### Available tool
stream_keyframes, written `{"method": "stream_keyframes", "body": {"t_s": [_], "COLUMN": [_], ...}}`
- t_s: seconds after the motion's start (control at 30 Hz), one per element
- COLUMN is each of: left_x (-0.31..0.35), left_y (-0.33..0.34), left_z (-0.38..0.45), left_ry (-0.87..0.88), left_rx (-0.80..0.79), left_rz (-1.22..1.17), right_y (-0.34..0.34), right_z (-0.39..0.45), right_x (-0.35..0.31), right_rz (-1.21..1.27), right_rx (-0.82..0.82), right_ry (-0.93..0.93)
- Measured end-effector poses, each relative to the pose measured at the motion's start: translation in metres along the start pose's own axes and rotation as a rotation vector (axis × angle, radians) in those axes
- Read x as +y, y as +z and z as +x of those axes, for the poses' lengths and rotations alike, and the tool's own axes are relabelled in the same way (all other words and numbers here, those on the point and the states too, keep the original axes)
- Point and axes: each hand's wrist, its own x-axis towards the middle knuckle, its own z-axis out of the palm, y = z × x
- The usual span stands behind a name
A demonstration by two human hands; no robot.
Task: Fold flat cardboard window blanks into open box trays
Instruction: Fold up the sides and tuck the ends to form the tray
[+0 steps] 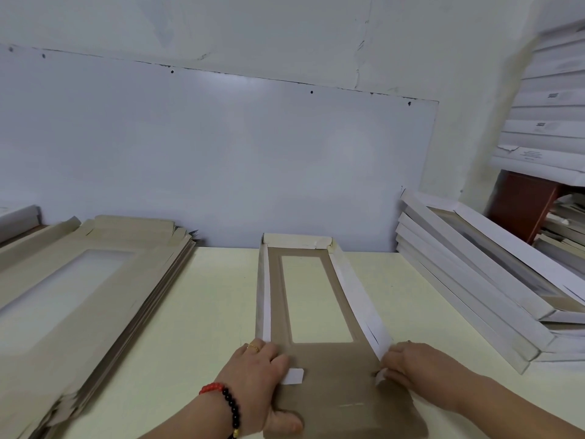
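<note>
A brown cardboard window blank (335, 369) lies lengthwise on the pale table, its far end wall and both long white side walls folded up. The near end flap lies flat toward me. My left hand (262, 384) grips the blank's near left corner, fingers on a small white tab and thumb on the flat flap. My right hand (414, 369) pinches the near end of the right side wall and its white corner tab.
A tall stack of flat blanks (79, 286) fills the left of the table (196, 327). Folded white trays (481, 280) are piled at the right. More white boxes (547, 122) stand stacked at the far right against the wall.
</note>
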Motion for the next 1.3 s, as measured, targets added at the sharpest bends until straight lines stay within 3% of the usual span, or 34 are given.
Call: {"method": "stream_keyframes", "body": {"t_s": [0.27, 0.37, 0.57, 0.8, 1.03, 1.2, 1.3], "left_x": [-0.001, -0.001, 0.005, 0.006, 0.0, -0.001, -0.002], "left_y": [0.0, 0.0, -0.003, 0.007, 0.002, 0.0, -0.001], "left_z": [0.001, 0.0, -0.007, 0.0, -0.004, -0.011, -0.014], "left_ry": [0.02, 0.024, 0.051, 0.004, 0.001, 0.063, 0.161], "left_rx": [-0.045, -0.033, 0.165, 0.091, 0.248, 0.353, 0.438], "left_rz": [-0.005, 0.014, 0.011, -0.054, -0.332, -0.329, -0.3], "right_y": [0.008, 0.011, 0.011, 0.029, 0.016, 0.007, -0.002], "right_z": [-0.003, -0.006, -0.01, -0.013, -0.018, -0.025, -0.032], "right_x": [-0.015, -0.022, -0.033, -0.026, -0.03, -0.032, -0.033], "right_rz": [0.247, 0.277, 0.27, 0.24, 0.304, 0.28, 0.227], "right_rx": [0.094, 0.15, 0.313, 0.273, 0.279, 0.466, 0.435], "right_ry": [0.254, 0.27, 0.271, 0.258, 0.405, 0.248, 0.169]}}
